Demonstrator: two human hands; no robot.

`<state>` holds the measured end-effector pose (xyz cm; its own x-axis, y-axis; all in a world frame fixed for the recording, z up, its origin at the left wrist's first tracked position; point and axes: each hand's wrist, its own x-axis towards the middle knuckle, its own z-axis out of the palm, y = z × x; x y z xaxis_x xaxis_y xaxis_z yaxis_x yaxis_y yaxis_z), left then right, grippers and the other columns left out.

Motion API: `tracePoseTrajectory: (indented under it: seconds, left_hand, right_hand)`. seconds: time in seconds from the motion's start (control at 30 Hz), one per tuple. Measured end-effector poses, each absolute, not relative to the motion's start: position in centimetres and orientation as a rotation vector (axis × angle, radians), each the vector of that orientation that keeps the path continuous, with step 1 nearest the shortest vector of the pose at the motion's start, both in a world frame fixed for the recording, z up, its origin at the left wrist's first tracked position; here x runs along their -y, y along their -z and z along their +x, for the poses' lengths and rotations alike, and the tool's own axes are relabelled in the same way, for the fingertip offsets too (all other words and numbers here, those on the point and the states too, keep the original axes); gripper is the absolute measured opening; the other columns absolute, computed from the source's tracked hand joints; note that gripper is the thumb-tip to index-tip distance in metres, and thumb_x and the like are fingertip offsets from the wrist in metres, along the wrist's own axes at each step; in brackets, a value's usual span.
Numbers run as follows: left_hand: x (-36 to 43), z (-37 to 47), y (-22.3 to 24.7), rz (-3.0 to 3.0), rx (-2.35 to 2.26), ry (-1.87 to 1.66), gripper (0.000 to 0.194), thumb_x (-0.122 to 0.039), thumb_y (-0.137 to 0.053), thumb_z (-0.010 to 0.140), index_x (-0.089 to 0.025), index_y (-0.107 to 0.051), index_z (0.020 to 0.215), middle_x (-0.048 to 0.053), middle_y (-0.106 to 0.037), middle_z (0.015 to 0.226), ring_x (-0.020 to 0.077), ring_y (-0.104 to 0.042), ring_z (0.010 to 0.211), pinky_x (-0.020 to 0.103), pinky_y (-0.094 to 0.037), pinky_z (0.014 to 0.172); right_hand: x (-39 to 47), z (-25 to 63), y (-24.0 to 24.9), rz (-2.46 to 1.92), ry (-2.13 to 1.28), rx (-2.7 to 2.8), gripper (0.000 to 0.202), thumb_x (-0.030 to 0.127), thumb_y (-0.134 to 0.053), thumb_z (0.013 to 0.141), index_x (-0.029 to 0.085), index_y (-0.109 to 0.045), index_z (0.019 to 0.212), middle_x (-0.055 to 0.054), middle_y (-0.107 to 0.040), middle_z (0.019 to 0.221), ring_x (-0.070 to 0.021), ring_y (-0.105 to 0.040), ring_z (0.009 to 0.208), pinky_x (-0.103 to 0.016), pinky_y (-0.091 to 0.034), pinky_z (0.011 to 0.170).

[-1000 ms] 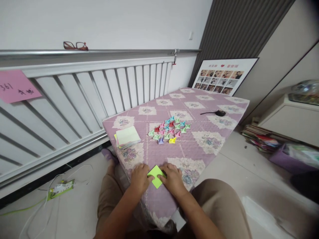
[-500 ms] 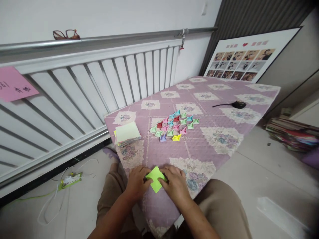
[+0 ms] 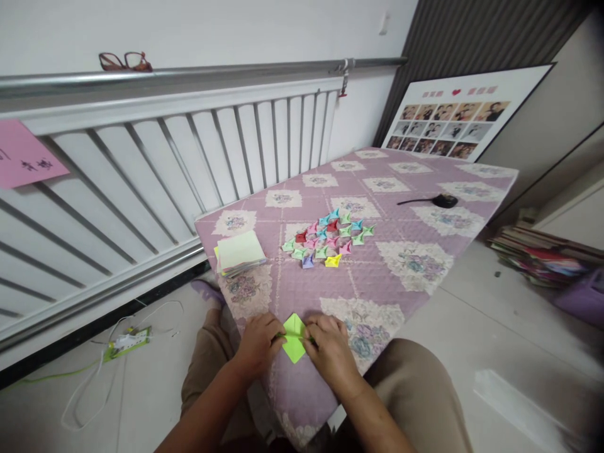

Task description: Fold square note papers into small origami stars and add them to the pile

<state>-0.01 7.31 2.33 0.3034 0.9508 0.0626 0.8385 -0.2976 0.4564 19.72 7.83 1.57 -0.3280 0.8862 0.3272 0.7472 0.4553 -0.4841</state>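
Observation:
A lime-green sheet of folding paper [image 3: 294,352] lies diamond-wise near the front of the table, with a raised fold running across its middle. My left hand [image 3: 260,343] pinches its left corner between thumb and fingers. At the opposite corner my right hand [image 3: 329,343] grips the paper the same way. Beyond my hands stand several small folded paper boats [image 3: 322,240] in rows, in green, pink, blue, red, purple and yellow. To the left sits a stack of square paper [image 3: 240,251], pale on top with a yellow edge showing.
The tablecloth [image 3: 325,289] is purple with floral patches. A black object with a thin tail [image 3: 444,201] lies at the far right. A white radiator [image 3: 189,163] borders the table's left side. A power strip [image 3: 127,343] with cables is on the floor, and magazines [image 3: 531,251] are stacked at right.
The green paper was a flat diamond with both thumbs on it; now a crosswise fold stands up at its middle, and my fingers pinch the side corners. The view has shifted slightly.

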Motion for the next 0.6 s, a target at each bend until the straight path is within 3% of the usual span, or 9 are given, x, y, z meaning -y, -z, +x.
tracePoseTrajectory:
  seconds: [0.33,0.5,0.6]
  left_hand:
    - [-6.7,-0.7,-3.2,2.569,-1.506,-0.065,0.018,-0.023,-0.045,0.094,-0.024,-0.063,0.097,0.003,-0.060,0.100,0.0206,-0.050,0.096,0.036,-0.035,0.085]
    - [-5.3,-0.5,-3.2,2.560,-1.500,-0.063,0.031,-0.025,-0.045,0.094,-0.033,-0.052,0.124,0.004,-0.057,0.109,0.0232,-0.047,0.104,0.039,-0.032,0.091]
    - [-4.6,-0.3,-3.1,2.566,-1.516,-0.038,0.037,-0.025,-0.044,0.094,-0.036,-0.047,0.129,0.005,-0.056,0.110,0.0258,-0.047,0.103,0.041,-0.033,0.088]
  right_hand:
    - [-7.2,20.1,-1.5,-1.254,-0.235,2.336,0.010,0.022,-0.056,0.086,0.024,-0.065,0.081,-0.002,-0.063,0.084,-0.0175,-0.052,0.084,-0.036,-0.031,0.086]
    - [-6.3,20.6,-1.9,-1.250,-0.260,2.383,0.017,0.022,-0.058,0.085,0.026,-0.066,0.099,-0.003,-0.065,0.093,-0.0205,-0.055,0.093,-0.040,-0.032,0.091]
    - [-5.6,21.2,-1.9,-1.238,-0.252,2.399,0.024,0.023,-0.058,0.085,0.027,-0.064,0.109,-0.004,-0.066,0.104,-0.0224,-0.055,0.100,-0.042,-0.030,0.094]
